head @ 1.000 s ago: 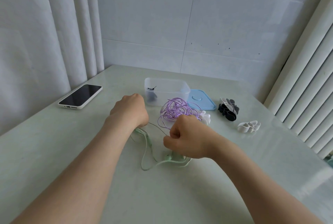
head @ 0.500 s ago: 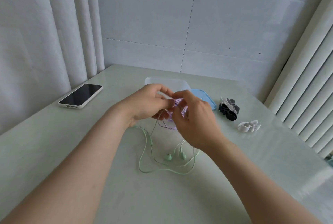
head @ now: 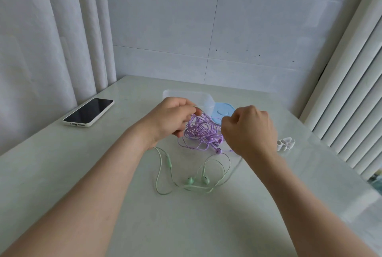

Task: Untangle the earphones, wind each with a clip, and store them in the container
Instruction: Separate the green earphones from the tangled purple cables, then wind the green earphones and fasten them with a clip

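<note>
Well, I am only starting out. Near the phone [head: 88, 112] lying at the left edge of the desk [head: 124, 215], my left hand [head: 173, 120] is pinching a pale strand, seemingly of the green earphones [head: 186, 172], whose buds are resting toward the near edge. Behind my knuckles the container [head: 203, 99] is sitting lidless, its contents hidden. The purple earphones [head: 201, 130] are bunching in a tangle between my hands, just in front of the blue lid [head: 224, 112]. My right hand [head: 248, 130] is curling tight; I cannot tell what it is gripping. A white clip [head: 286, 143] is waiting unused toward the right edge, so untangling, winding and storing are all remaining.
</note>
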The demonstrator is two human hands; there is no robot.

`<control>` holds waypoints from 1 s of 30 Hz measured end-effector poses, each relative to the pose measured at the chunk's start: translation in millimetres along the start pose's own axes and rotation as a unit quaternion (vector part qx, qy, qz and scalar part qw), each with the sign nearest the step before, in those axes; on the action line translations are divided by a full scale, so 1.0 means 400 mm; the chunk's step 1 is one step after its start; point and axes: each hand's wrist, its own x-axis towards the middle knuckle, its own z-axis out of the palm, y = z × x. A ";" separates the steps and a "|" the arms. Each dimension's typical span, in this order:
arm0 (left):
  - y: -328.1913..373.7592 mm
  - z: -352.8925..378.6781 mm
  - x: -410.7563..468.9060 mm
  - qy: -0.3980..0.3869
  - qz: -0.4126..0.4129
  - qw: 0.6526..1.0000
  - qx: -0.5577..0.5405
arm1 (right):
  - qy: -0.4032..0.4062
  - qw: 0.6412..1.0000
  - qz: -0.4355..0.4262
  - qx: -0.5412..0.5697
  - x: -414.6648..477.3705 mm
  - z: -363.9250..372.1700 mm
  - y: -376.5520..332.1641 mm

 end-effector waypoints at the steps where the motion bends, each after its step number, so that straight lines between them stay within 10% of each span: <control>1: -0.001 0.013 0.001 0.005 0.003 1.000 -0.009 | -0.036 0.999 -0.006 0.016 -0.002 0.001 -0.003; 6: -0.024 0.091 0.004 0.084 0.039 0.996 0.001 | -0.238 0.955 -0.013 0.179 -0.001 -0.014 -0.010; 14: -0.054 0.153 -0.010 0.051 0.037 0.998 0.005 | -0.041 0.998 -0.006 -0.039 0.067 0.057 0.130; 21: -0.061 0.154 -0.020 0.072 0.109 0.990 0.049 | -0.080 0.992 0.036 -0.092 0.090 0.074 0.211; 30: -0.042 0.155 -0.015 0.065 0.004 0.995 -0.081 | -0.040 0.995 0.047 -0.078 0.104 0.089 0.229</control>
